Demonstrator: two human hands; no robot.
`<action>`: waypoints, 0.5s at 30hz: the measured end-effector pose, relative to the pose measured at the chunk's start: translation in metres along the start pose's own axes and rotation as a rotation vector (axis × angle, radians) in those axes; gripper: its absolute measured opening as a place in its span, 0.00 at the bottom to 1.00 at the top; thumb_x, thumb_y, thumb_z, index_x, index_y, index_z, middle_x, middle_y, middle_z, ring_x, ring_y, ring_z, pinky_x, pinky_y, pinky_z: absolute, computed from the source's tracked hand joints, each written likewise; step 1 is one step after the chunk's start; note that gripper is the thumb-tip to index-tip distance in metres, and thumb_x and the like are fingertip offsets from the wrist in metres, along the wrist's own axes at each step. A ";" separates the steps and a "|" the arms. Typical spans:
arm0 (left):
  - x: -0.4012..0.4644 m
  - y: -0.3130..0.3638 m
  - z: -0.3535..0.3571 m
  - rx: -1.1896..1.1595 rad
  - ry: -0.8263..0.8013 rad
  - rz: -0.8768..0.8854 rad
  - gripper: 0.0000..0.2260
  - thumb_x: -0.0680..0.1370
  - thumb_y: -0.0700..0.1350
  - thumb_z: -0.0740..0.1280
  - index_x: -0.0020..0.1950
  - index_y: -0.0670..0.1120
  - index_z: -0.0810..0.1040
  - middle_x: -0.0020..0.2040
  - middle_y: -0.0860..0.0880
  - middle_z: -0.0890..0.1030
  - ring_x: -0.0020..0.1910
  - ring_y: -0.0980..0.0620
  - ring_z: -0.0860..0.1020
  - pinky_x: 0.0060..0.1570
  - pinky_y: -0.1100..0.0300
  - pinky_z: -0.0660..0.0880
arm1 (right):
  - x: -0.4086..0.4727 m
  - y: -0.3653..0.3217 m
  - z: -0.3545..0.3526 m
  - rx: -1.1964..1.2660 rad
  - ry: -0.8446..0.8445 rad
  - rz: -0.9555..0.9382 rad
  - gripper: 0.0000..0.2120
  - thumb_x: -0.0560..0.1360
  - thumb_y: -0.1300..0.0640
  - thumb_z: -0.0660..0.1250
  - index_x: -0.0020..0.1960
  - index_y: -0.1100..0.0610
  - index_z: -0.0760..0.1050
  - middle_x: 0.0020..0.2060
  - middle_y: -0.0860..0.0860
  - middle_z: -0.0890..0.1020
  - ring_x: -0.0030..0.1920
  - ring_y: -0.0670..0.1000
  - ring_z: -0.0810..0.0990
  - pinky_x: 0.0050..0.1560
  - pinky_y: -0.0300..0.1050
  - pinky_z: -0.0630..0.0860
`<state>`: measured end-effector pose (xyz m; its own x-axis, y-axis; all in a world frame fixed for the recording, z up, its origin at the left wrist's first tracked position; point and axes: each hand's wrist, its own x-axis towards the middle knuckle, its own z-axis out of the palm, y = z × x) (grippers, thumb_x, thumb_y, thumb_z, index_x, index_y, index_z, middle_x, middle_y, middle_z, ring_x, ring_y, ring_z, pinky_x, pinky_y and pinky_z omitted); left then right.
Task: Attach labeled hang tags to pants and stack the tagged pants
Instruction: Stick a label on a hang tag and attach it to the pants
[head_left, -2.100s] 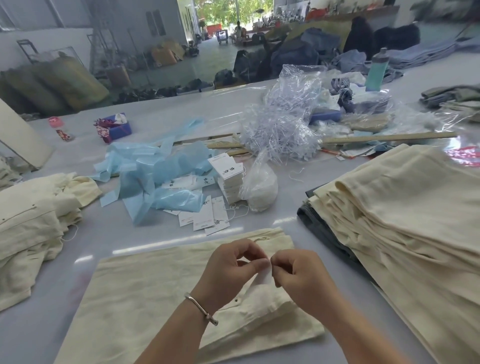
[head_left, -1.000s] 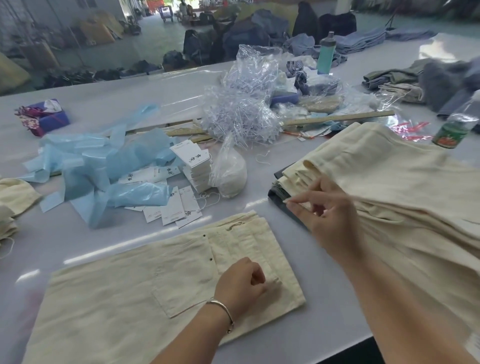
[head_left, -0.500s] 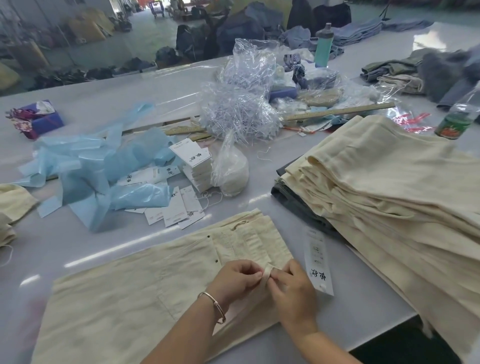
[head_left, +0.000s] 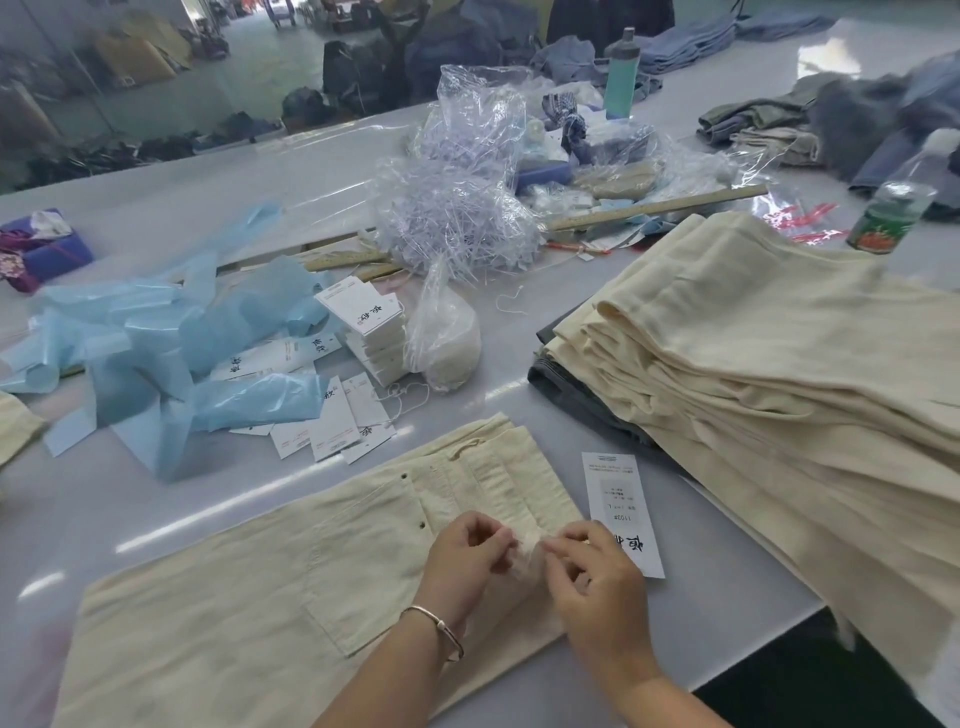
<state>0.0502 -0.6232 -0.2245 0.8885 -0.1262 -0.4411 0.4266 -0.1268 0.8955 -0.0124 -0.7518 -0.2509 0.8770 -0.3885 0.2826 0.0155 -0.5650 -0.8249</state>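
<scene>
Both hands, left hand (head_left: 467, 551) and right hand (head_left: 587, 577), pinch a small bit at the waistband of the cream pants (head_left: 291, 587) lying flat on the bench (head_left: 701, 587); the hang tag (head_left: 615, 499) lies just beside them. Tagging seems underway; next comes securing its string, then stacking.

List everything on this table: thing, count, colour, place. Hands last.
pants being tagged: one, cream, flat at near edge
hang tag: one, white, beside those pants
pants pile: one, cream, right
loose tags: several, white, centre
tag stack: one, white, centre
blue plastic: crumpled heap, left
clear fastener heap: one, behind the tags
wooden ruler: one, far right
teal bottle: one, far side
left hand: pinches fabric at waistband
right hand: pinching beside it
</scene>
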 end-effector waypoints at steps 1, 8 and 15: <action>0.000 0.000 0.000 -0.051 0.010 -0.003 0.06 0.77 0.34 0.67 0.41 0.39 0.76 0.39 0.43 0.83 0.29 0.55 0.77 0.27 0.68 0.72 | 0.001 0.003 -0.010 -0.008 0.030 -0.012 0.07 0.71 0.66 0.69 0.42 0.55 0.83 0.41 0.41 0.77 0.36 0.43 0.77 0.34 0.30 0.71; 0.000 0.007 0.010 -0.057 -0.067 0.110 0.03 0.77 0.37 0.68 0.43 0.41 0.76 0.36 0.45 0.83 0.29 0.52 0.78 0.25 0.67 0.67 | 0.011 0.044 -0.056 -0.300 -0.232 0.052 0.14 0.67 0.64 0.73 0.51 0.54 0.77 0.46 0.42 0.74 0.46 0.46 0.75 0.39 0.29 0.68; 0.000 0.006 0.044 0.395 -0.181 0.338 0.11 0.72 0.34 0.72 0.38 0.50 0.80 0.29 0.54 0.80 0.28 0.58 0.77 0.36 0.66 0.75 | 0.018 0.051 -0.056 -0.373 -0.288 0.037 0.03 0.72 0.59 0.72 0.44 0.57 0.79 0.41 0.47 0.78 0.44 0.50 0.76 0.45 0.43 0.71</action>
<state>0.0454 -0.6676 -0.2215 0.9071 -0.3865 -0.1665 -0.0046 -0.4047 0.9144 -0.0227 -0.8283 -0.2610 0.9722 -0.2248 0.0657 -0.1450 -0.7979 -0.5850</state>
